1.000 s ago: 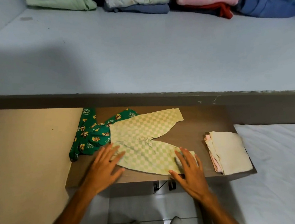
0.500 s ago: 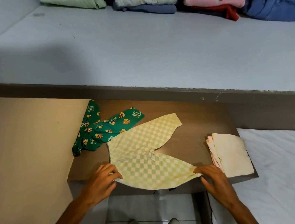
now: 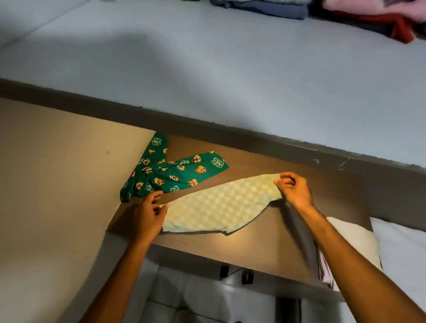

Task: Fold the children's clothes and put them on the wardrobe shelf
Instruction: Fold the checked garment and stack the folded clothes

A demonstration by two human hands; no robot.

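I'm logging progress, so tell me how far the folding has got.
Done: a folded cream stack sits on the brown board. In hand: left hand and right hand hold the checked trousers, folded leg over leg. Left: the green printed trousers, unfolded, then shelving.

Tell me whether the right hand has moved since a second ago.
Yes. The right hand went from the board's near edge toward its far edge, pinching the checked trousers.

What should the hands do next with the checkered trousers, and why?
Probably lay them down and smooth them flat. The checkered trousers look folded leg over leg; the left hand pinches one end and the right hand the other, and the near edge hangs loose above the brown board. They seem to need one more fold.
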